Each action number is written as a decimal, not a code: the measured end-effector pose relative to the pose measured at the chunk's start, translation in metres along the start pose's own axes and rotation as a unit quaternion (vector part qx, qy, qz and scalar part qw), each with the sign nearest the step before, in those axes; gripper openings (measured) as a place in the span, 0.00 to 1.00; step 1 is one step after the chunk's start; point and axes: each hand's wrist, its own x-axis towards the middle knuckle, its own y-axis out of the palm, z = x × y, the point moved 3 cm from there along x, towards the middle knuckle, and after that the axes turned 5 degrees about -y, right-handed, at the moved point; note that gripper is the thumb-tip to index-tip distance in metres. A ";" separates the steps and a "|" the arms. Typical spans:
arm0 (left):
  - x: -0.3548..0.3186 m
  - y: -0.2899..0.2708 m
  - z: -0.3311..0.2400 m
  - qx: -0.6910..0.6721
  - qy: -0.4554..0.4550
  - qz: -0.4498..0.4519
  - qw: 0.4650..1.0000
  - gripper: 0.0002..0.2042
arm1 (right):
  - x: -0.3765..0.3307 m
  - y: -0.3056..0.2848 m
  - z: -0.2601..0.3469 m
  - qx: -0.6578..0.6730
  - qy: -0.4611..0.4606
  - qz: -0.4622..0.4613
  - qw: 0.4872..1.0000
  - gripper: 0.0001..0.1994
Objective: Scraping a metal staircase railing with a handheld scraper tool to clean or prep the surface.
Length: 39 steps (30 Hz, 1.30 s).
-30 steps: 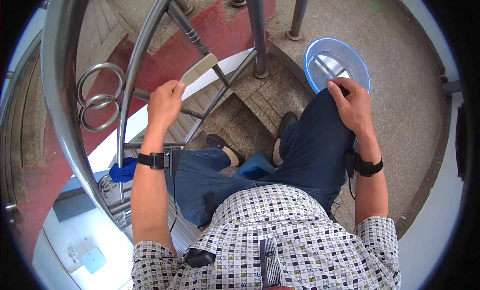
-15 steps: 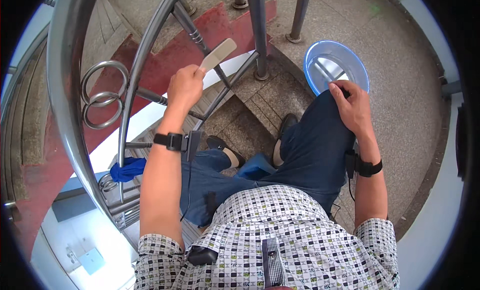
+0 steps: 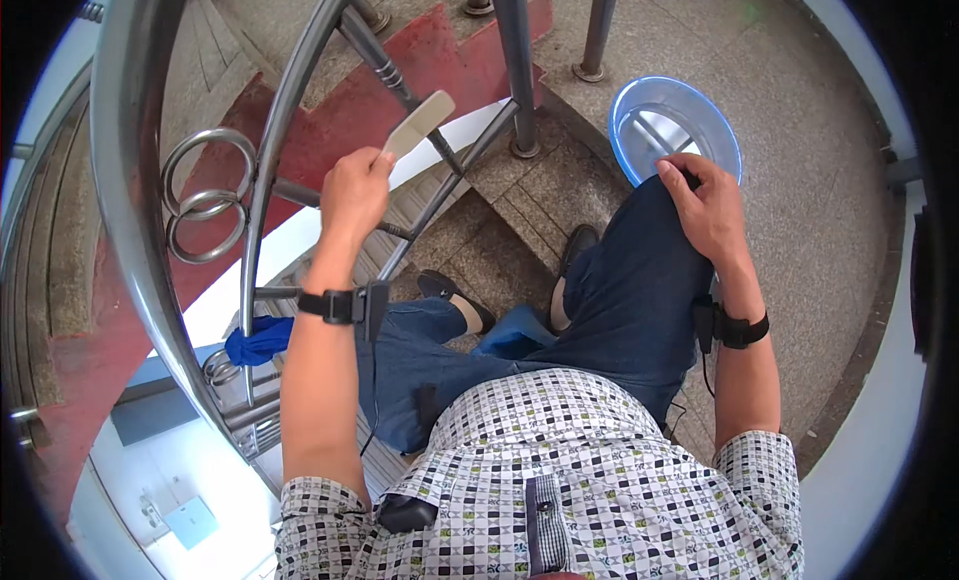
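Observation:
My left hand [image 3: 354,193] is closed round the end of a beige, flat, round-ended paddle-like thing [image 3: 422,122], perhaps a brush seen from its back. Its underside is hidden, so I cannot tell the exact kind. It is held up in front of the steel stair railing [image 3: 300,88]. On my bent right knee rests my right hand [image 3: 707,206], thumb apart and fingers draped loosely over the trousers, some fingertips out of sight. Just beyond that knee stands a clear plastic basin [image 3: 689,118] with a blue rim.
A blue cloth [image 3: 262,341] is tied on the railing at the left. Stone steps [image 3: 470,242] with a red-painted edge [image 3: 420,60] lie beneath and beyond the bars. Something blue [image 3: 513,332] sits between my legs. A white wall [image 3: 889,380] curves along the right.
My left hand has drawn a little to the left and toward me, carrying the beige thing with it. The right hand stays on the knee.

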 end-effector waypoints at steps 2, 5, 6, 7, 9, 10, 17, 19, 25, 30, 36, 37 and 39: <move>0.006 0.007 -0.017 0.006 0.019 -0.010 1.000 0.19 | -0.001 0.000 -0.002 0.005 -0.002 -0.001 1.000 0.17; 0.008 0.015 -0.042 -0.012 -0.001 -0.002 1.000 0.18 | -0.003 0.000 -0.001 0.006 0.018 0.003 1.000 0.17; 0.009 0.019 -0.041 -0.008 -0.004 -0.015 1.000 0.18 | -0.003 0.001 0.000 0.013 0.014 -0.001 1.000 0.17; 0.010 0.024 -0.039 -0.003 -0.006 -0.026 1.000 0.18 | -0.004 0.001 0.000 0.019 0.012 -0.005 1.000 0.17; 0.005 0.026 -0.028 0.006 0.006 -0.045 0.999 0.18 | -0.005 0.001 0.003 0.012 0.014 -0.002 1.000 0.17; 0.000 0.026 -0.027 0.015 0.021 -0.058 0.998 0.18 | -0.006 0.000 0.002 0.003 0.022 -0.001 1.000 0.17; -0.036 0.013 0.010 -0.012 -0.025 -0.016 0.999 0.19 | -0.008 -0.005 0.002 -0.022 -0.033 0.015 0.999 0.15; -0.040 0.012 0.009 -0.006 -0.032 -0.028 0.999 0.19 | -0.010 -0.006 0.001 -0.032 -0.068 0.037 0.997 0.15; -0.019 0.015 -0.017 0.000 -0.016 -0.011 1.000 0.18 | -0.020 -0.011 -0.001 -0.044 -0.123 0.046 0.990 0.19; 0.000 0.029 -0.039 0.013 -0.020 -0.010 1.000 0.18 | -0.031 -0.009 -0.003 -0.014 -0.110 0.026 0.993 0.20; -0.016 0.034 -0.017 -0.013 -0.027 -0.009 1.000 0.17 | -0.044 -0.007 -0.007 -0.030 -0.085 0.030 0.996 0.24; -0.023 0.028 -0.010 -0.005 -0.029 -0.001 1.000 0.17 | -0.048 -0.007 -0.004 -0.061 -0.079 0.019 0.995 0.26; -0.030 0.023 0.006 -0.009 -0.046 0.023 0.999 0.17 | -0.054 -0.005 -0.001 -0.091 -0.072 0.009 0.993 0.28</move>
